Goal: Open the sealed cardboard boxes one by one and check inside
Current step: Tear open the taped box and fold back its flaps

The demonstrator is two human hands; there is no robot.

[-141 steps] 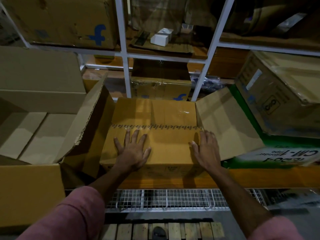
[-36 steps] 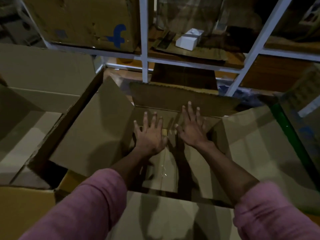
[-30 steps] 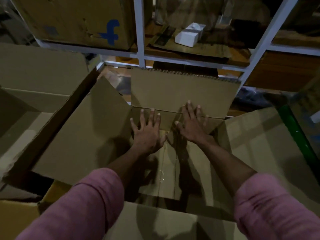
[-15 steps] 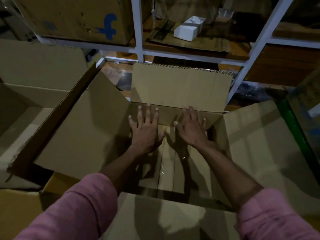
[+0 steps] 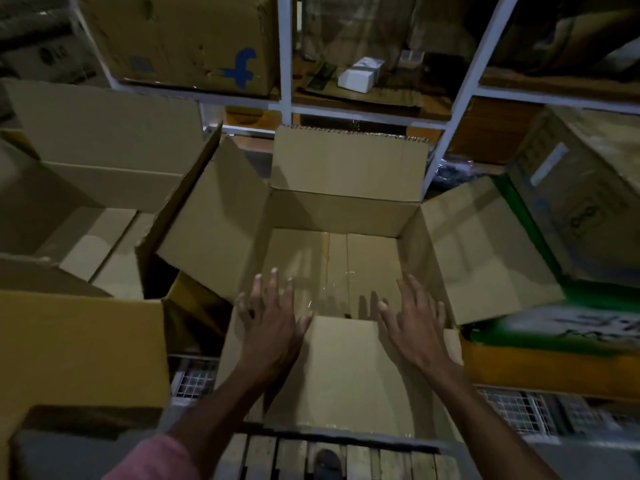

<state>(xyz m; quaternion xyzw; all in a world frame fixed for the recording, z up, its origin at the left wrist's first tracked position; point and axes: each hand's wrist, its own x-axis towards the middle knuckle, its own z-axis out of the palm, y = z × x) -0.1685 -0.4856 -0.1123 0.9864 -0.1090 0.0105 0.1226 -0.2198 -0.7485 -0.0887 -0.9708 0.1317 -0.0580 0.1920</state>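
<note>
Resting flat and spread on the near flap (image 5: pixel 341 368), the left hand (image 5: pixel 273 327) and right hand (image 5: pixel 414 323) grip nothing. Beyond them the box (image 5: pixel 339 216) lies open and looks empty. Other boxes likely remain.

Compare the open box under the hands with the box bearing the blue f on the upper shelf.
The open box has all four flaps spread and shows a bare bottom; the blue-f box looks shut. The open box sits on the lower level by the left hand and right hand; the blue-f box stands a shelf higher. The open box looks clean, the blue-f box scuffed. Both are brown cardboard.
</note>
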